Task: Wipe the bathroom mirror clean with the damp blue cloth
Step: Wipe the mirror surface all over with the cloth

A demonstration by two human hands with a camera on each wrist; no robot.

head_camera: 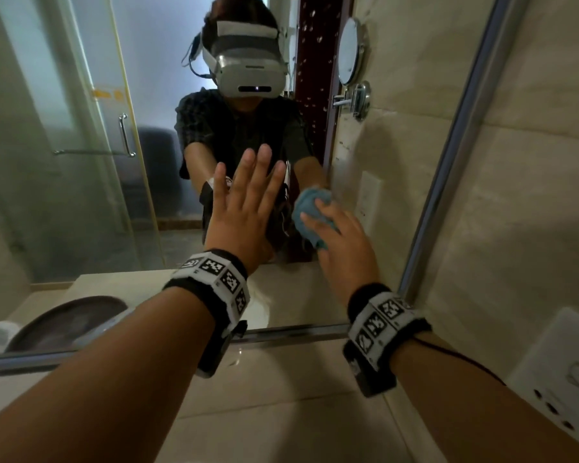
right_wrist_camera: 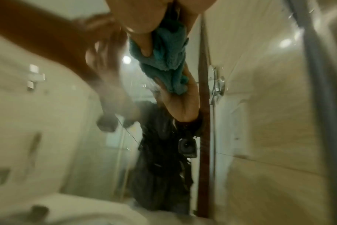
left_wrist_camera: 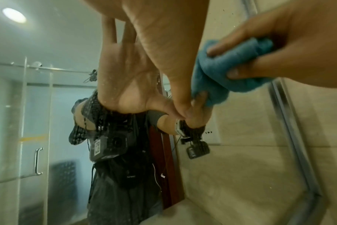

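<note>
Head view faces the mirror point(head_camera: 81, 162); both wrist views share it close-up.

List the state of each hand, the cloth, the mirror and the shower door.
Left hand: open, fingers straight, flat against the mirror.
Right hand: grips the cloth, pressing it to the glass.
Blue cloth: bunched up, on the mirror.
Mirror: water droplets remain on its upper part.
Shower door: seen in reflection, appears closed.

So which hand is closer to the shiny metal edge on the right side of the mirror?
Right. The right hand, gripping the bunched blue cloth, sits nearer the mirror's metal side frame; the left hand is flat on the glass farther left.
</note>
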